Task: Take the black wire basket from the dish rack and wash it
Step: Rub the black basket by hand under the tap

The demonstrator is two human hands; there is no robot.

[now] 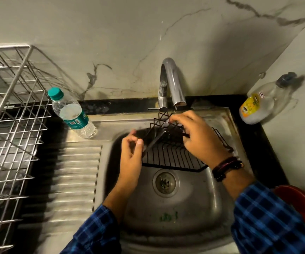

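Off to the left there's a clear plastic water bottle with a teal cap [71, 111] standing at the back corner of the ribbed steel drainboard [78, 171], right by the black stone counter [120, 105] under the grey-veined white marble wall [111, 33]. On the right, a clear bottle with a yellow label and dark cap [263, 101] sits on the counter by the wall. A red round plastic tub [298, 204] pokes in at the bottom right edge.

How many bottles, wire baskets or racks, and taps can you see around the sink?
Bottles: 2, the teal-capped water bottle and the yellow-labelled bottle
Wire things: 2, the black wire basket and the silver dish rack
Taps: 1, the tap
Total: 5
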